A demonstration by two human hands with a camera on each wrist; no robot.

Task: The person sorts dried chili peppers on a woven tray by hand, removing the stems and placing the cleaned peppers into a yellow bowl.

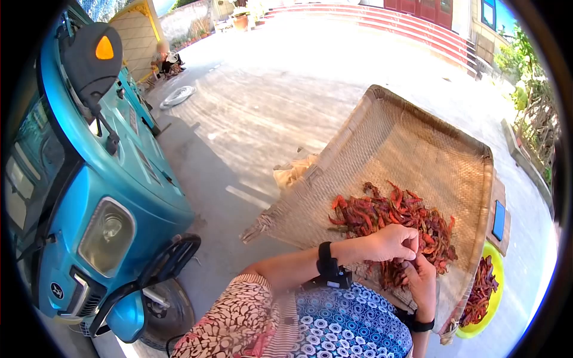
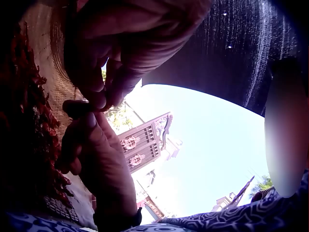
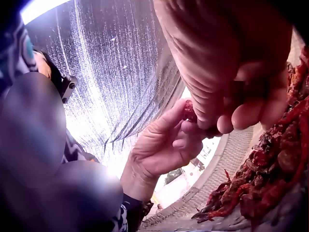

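A heap of dried red chili peppers [image 1: 382, 212] lies on a woven bamboo tray [image 1: 430, 137] in front of the person's lap. Over its near side the two hands meet fingertip to fingertip. The left hand [image 1: 394, 243] pinches a small wrinkled red chili pepper [image 3: 189, 111], seen between thumb and fingers in the right wrist view. From the near right the right hand [image 1: 422, 283] comes up, thumb and fingers curled together at the same pepper. Most of that pepper is hidden by the fingers. In the left wrist view the fingertips look dark and shaded.
A yellow basin [image 1: 500, 280] of red chilies stands right of the tray, near a blue-screened phone [image 1: 499, 219] on a board. At left is a blue vehicle [image 1: 131, 161] with a front wheel. A seated person [image 1: 167, 59] is far back, before red-edged steps [image 1: 370, 27].
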